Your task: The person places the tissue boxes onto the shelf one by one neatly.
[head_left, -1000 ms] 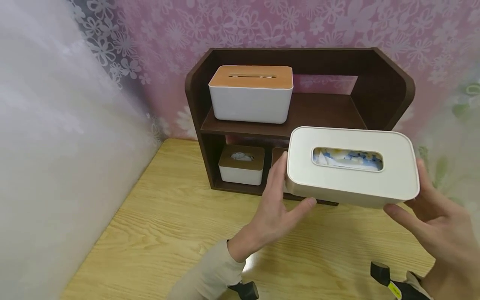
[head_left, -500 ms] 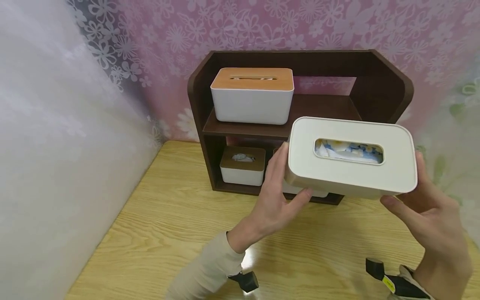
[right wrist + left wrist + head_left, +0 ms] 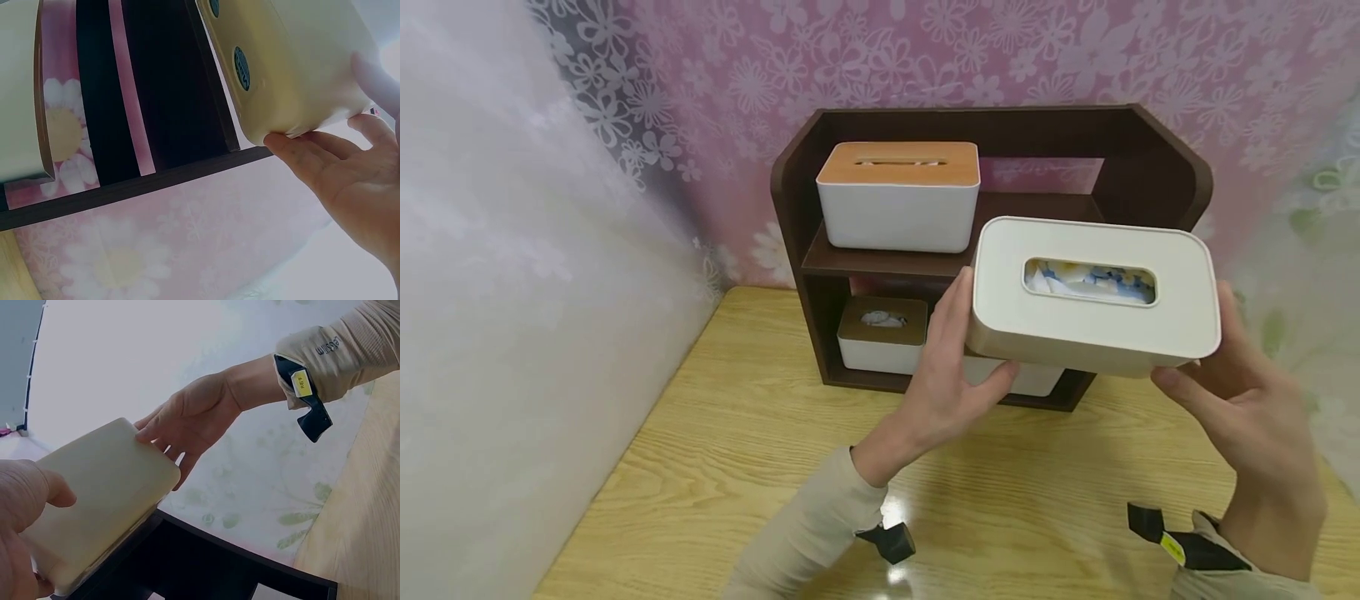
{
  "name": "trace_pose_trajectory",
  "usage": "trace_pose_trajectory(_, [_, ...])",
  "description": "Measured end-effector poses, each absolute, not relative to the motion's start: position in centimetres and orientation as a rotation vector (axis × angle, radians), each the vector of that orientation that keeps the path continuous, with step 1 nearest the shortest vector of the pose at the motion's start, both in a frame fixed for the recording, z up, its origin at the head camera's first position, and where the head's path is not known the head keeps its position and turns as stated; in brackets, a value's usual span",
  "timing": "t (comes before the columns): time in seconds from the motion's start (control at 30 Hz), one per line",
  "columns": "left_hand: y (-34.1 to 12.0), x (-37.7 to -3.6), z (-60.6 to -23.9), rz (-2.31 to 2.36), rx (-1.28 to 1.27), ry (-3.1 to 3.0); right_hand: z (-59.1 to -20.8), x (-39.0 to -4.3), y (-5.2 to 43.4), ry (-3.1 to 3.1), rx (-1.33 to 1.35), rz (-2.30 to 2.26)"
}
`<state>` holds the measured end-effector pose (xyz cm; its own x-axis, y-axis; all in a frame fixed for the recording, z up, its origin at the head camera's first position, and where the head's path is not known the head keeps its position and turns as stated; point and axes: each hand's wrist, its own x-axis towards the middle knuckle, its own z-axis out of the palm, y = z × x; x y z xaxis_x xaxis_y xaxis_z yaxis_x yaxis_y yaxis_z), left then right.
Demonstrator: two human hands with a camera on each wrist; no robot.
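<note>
A cream tissue box (image 3: 1093, 329) hangs in the air in front of the shelf's right side. Blue-and-white printed packaging shows through its oval slot. My left hand (image 3: 943, 375) grips its left end, thumb low on the near side. At the other end my right hand (image 3: 1255, 408) holds it, thumb under the near corner. In the left wrist view both hands frame the plain side of the tissue box (image 3: 106, 494). From the right wrist, fingertips (image 3: 278, 144) support its lower edge, and small dark oval patches show on its underside.
A dark brown two-tier shelf (image 3: 1037, 129) stands on the wooden table (image 3: 715, 467) against a floral wall. A white box with an orange-wood lid (image 3: 895, 212) sits upper left. Below are a smaller brown-lidded box (image 3: 883, 354) and another white box (image 3: 1033, 379), partly hidden.
Both hands have raised the tissue box and shifted it slightly left, toward the upper shelf. More of the lower right box now shows beneath it. The grip stays the same.
</note>
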<state>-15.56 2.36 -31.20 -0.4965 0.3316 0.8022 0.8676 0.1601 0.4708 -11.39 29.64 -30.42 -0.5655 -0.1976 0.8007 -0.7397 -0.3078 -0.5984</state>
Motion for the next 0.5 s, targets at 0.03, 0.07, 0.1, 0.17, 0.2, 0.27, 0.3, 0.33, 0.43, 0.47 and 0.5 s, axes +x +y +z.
trace_pose_trajectory(0.03, [2.3,-15.7,-31.1,-1.317,-1.138,-1.918,-30.4,-11.5,29.7,-1.555,1.183,1.935])
trace_pose_trajectory(0.07, [2.3,-15.8,-31.1,-1.312,-1.139,-1.922,-30.4,-11.6,29.7,-1.561,1.177,1.938])
trace_pose_trajectory(0.1, [2.3,-15.9,-31.0,-1.310,-1.142,-1.925,-30.5,-11.7,29.7,-1.565,1.168,1.945])
trace_pose_trajectory(0.17, [2.3,-16.1,-30.9,-1.309,-1.144,-1.930,-30.5,-11.9,29.8,-1.570,1.146,1.959])
trace_pose_trajectory(0.2, [2.3,-16.2,-30.9,-1.309,-1.143,-1.934,-30.5,-12.0,29.8,-1.574,1.139,1.963])
trace_pose_trajectory(0.27, [2.3,-16.3,-30.8,-1.313,-1.130,-1.952,-30.5,-12.2,29.9,-1.586,1.122,1.965])
trace_pose_trajectory(0.3, [2.3,-16.4,-30.7,-1.310,-1.125,-1.962,-30.5,-12.3,30.0,-1.591,1.112,1.966])
trace_pose_trajectory(0.33, [2.3,-16.5,-30.7,-1.308,-1.117,-1.971,-30.5,-12.4,30.1,-1.594,1.099,1.973])
trace_pose_trajectory(0.43, [2.3,-16.7,-30.4,-1.295,-1.089,-1.998,-30.5,-12.7,30.3,-1.593,1.061,1.997])
trace_pose_trajectory(0.47, [2.3,-16.8,-30.2,-1.290,-1.081,-2.006,-30.4,-12.8,30.4,-1.588,1.046,2.005])
trace_pose_trajectory(0.5, [2.3,-16.9,-30.1,-1.284,-1.075,-2.011,-30.4,-12.9,30.5,-1.577,1.039,2.018])
